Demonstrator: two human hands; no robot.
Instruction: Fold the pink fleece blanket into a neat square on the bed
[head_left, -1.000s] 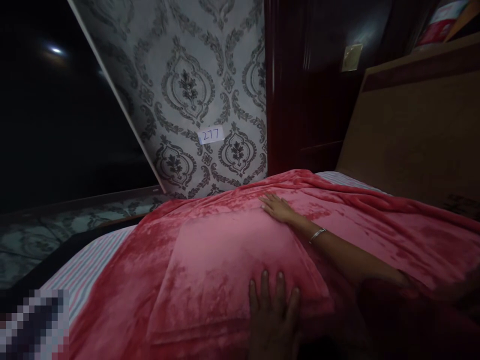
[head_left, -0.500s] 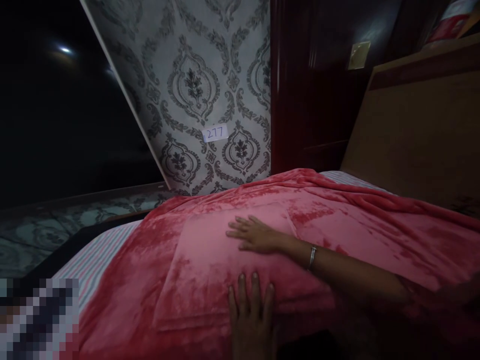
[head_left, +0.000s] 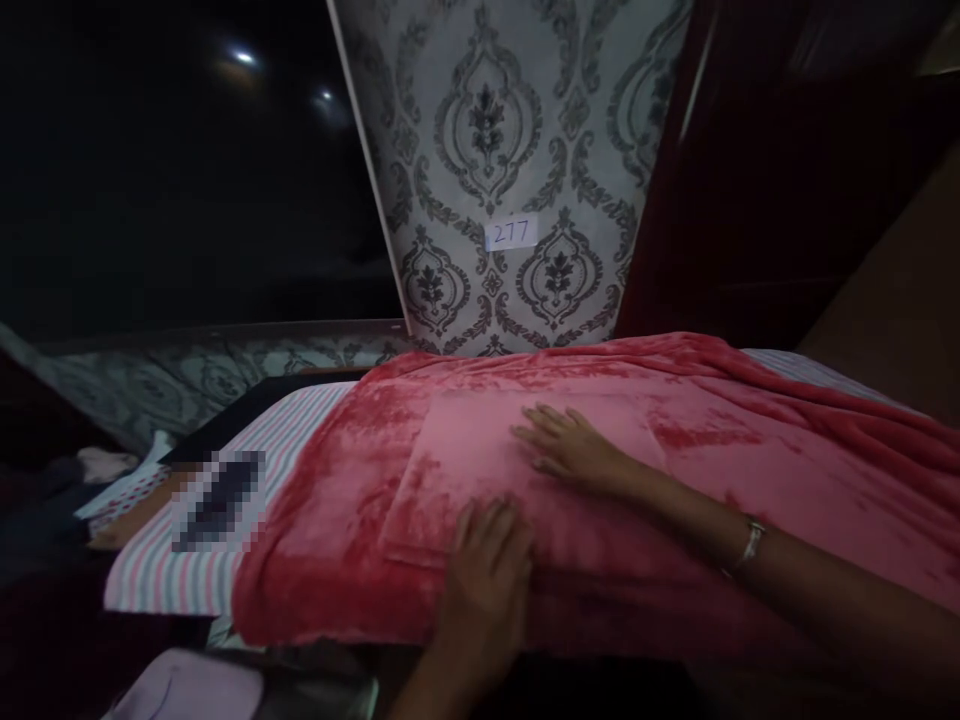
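A folded piece of pink plush fabric (head_left: 442, 475) lies flat, its layers showing along the near edge. Beneath it spreads a pink-red plush blanket (head_left: 322, 500) with darker brushed patches. My right hand (head_left: 570, 448), a silver bracelet on its wrist, rests palm down on the folded fabric, fingers spread. At the near edge of the fabric is my left hand (head_left: 487, 560), its fingers stretched over the top and lying close together. Neither hand grips anything that I can see.
A striped sheet (head_left: 289, 425) shows under the blanket at the left. Behind stand patterned wallpaper (head_left: 487, 130) with a paper label (head_left: 511, 232) reading 277, a dark glossy screen (head_left: 187, 200) and a dark red panel (head_left: 750, 200). A pale object (head_left: 191, 685) is low at the left.
The view has swung left, so the scene sits farther right and more of the left side shows. My left hand's fingers have drawn closer together. My right hand stays flat on the folded fabric.
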